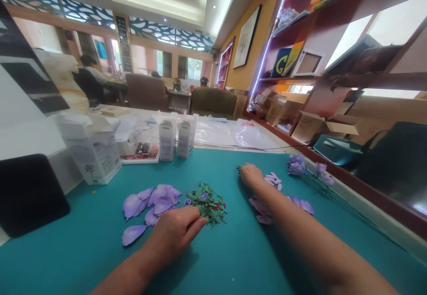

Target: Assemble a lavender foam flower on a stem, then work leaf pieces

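My left hand [182, 229] rests at the near edge of a pile of small green plastic flower parts [210, 204], with a few red and purple bits among them. Its fingers are closed together, and whatever they hold is hidden. Left of it lie loose purple petals [163, 197]. Farther off, my right hand [251, 175] is closed, with thin green stem pieces [239, 169] poking out past its fingers. Beside that wrist are short pale-lilac pieces [273, 179]. Under and around the forearm lie more petals [303, 205], partly covered by the arm.
Assembled purple flowers [296, 165] with long stems lie at the right of the green mat [110, 224]. Two white cartons [167, 139] stand at its back edge, a larger open box [96, 152] to their left. A black flat object [31, 195] is far left; shelves [293, 79] line the right.
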Tool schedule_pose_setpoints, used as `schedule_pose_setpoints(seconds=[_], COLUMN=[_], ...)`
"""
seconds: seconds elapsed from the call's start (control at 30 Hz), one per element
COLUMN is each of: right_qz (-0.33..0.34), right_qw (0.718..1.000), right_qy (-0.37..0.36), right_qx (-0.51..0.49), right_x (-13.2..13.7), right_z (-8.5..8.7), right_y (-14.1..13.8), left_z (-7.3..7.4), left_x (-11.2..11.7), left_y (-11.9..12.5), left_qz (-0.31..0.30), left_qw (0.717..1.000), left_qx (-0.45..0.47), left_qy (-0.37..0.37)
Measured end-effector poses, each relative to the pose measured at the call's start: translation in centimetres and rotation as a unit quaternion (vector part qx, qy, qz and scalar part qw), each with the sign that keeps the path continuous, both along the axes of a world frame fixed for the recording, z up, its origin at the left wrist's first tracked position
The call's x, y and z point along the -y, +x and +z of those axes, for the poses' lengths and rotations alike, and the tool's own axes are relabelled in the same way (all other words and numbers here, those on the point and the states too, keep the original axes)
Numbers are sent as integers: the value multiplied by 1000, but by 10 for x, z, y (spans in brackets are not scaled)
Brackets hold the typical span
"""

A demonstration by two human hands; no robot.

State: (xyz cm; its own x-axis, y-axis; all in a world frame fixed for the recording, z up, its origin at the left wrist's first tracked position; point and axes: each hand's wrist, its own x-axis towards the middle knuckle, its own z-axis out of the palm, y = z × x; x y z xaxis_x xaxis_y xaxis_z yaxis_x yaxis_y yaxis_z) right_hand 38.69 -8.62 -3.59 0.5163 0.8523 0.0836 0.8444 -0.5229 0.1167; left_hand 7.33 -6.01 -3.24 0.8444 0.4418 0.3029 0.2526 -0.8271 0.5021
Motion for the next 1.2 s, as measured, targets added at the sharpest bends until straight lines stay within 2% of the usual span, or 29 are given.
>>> schedule_pose_setpoints(seconds=[0.2,0.3,0.43,0.53,0.57,0.67,0.7,0.73,0.8,0.9,1.03,1.13,1.2], right_qz=[-10,18,91,157,181,232,239,244,254,270,293,242,193], right_qw=[999,995,972,941,922,817,796,789,793,806,825,879,926], right_qy=[26,70,130,162,177,250,263,270,276,264,231,252,208], right_qx=[-30,-71,-172,-252,-292,-466,-489,-494,-479,-455,-424,-324,-248], right_x=[-5,-3,9,23,28,40,43,46,51,57,64,64,63], right_z=[-1,9,23,25,23,17,14,12,11,13,20,20,16], right_y=[-6,-20,-56,-90,-101,-129,-136,-143,-153,-161,-148,-120,-101], left_z=[0,0,0,1,1,2,3,3,2,1,3,6,7], left_x=[0,0,-1,0,1,6,8,9,10,8,6,7,7], left_y=[1,2,3,4,5,8,9,10,12,13,12,12,13], left_qz=[7,17,43,50,53,66,69,70,68,61,64,79,84], left_qw=[999,998,993,977,967,931,919,907,889,881,882,869,859], left_qx=[-9,-6,32,75,88,126,141,156,180,194,189,186,182], left_qy=[-41,-56,-104,-195,-232,-335,-362,-384,-415,-427,-427,-451,-471])
